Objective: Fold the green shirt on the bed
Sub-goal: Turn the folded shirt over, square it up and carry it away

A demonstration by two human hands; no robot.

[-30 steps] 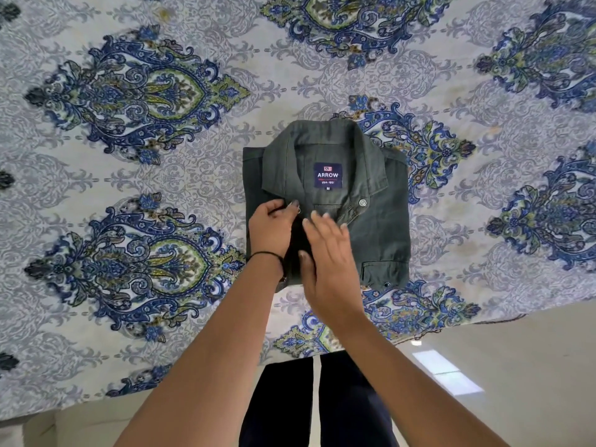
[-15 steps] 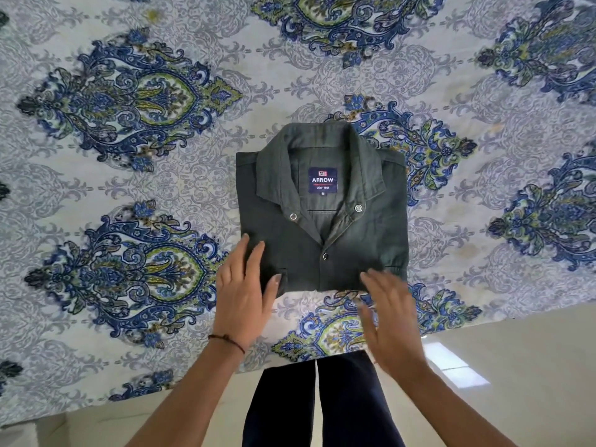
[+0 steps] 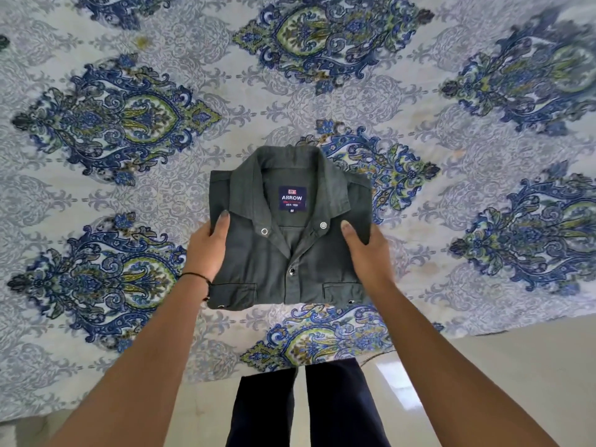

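Where patterned bed sheet (image 3: 161,195) nears floor edge, green shirt (image 3: 290,253) lies folded in compact rectangle, collar toward 12 o'clock. Left hand (image 3: 206,250) grips shirt's 9 o'clock edge, thumb on top. Right hand (image 3: 367,253) grips 3 o'clock edge likewise.

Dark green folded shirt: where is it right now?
In the head view the dark green folded shirt sits centre frame on the blue-patterned bedsheet, near its front edge, held at its sides by the left hand and right hand.
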